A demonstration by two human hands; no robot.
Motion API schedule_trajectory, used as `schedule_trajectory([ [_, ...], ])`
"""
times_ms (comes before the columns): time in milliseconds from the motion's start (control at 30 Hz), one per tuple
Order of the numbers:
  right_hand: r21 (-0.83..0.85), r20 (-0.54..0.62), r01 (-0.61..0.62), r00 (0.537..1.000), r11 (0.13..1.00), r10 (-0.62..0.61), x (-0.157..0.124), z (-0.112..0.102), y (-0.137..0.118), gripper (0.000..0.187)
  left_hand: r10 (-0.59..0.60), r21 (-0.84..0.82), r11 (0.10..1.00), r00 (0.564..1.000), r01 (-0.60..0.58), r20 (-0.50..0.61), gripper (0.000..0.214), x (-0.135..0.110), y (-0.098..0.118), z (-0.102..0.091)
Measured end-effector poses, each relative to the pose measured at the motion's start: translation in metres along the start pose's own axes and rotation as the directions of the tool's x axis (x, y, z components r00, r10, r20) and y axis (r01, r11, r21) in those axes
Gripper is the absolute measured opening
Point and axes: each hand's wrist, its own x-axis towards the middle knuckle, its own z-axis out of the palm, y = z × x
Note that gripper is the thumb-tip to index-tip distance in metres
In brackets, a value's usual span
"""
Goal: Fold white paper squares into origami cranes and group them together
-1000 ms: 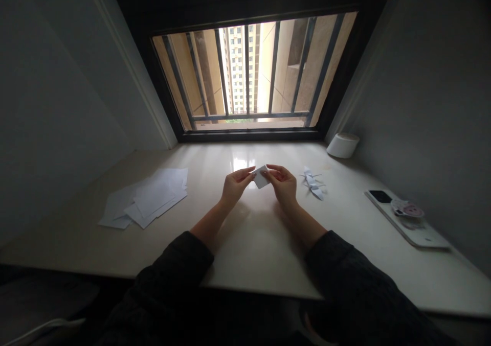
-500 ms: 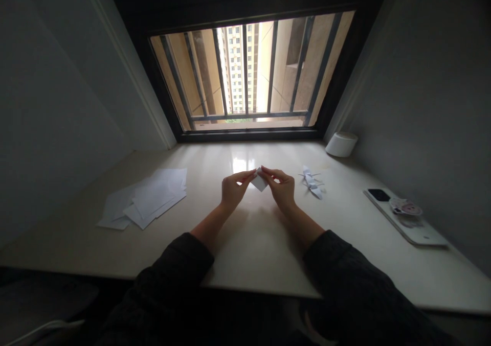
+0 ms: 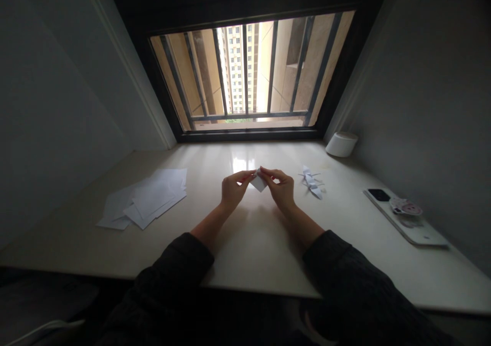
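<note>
A small folded white paper (image 3: 259, 183), diamond-shaped, is pinched between both hands above the middle of the white surface. My left hand (image 3: 233, 186) grips its left corner with thumb and fingertips. On the other side, my right hand (image 3: 281, 185) closes thumb and fingers on the top and right edge. The fingertips hide part of the paper's upper end. Just right of my right hand lie several small folded paper cranes (image 3: 311, 182) in a row.
Loose white paper sheets (image 3: 153, 195) are piled on the left of the surface (image 3: 245, 254). At the right lie a white phone (image 3: 406, 223) with a round sticker-like grip and, by the wall, a white cylinder (image 3: 341, 144). A barred window (image 3: 249, 136) stands behind.
The right fingertips have shifted very slightly at the top of the paper. Both hands otherwise stay in place, still holding it.
</note>
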Motion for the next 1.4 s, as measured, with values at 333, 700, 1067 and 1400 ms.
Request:
schedule_trajectory([
  [333, 0.008, 0.008, -0.069, 0.998, 0.998, 0.068, 0.004, -0.001, 0.007, 0.026, -0.008, -0.003, 1.0, 0.999, 0.008, 0.032, 0.025, 0.002, -0.008, -0.001],
  [700, -0.019, 0.065, -0.141, 0.988, 0.99, 0.142, 0.006, -0.002, 0.01, 0.031, -0.137, -0.104, 0.984, 0.988, 0.144, 0.071, 0.032, 0.006, -0.022, -0.001],
  [1067, 0.236, 0.296, -0.367, 0.909, 0.9, 0.293, 0.007, 0.002, 0.015, 0.066, -0.148, -0.218, 0.964, 0.988, 0.154, 0.043, 0.036, 0.007, -0.027, -0.002],
  [1400, 0.282, 0.346, -0.427, 0.881, 0.859, 0.324, 0.009, -0.001, 0.013, 0.049, -0.197, -0.289, 0.932, 0.975, 0.219, 0.104, 0.036, 0.01, -0.02, -0.002],
])
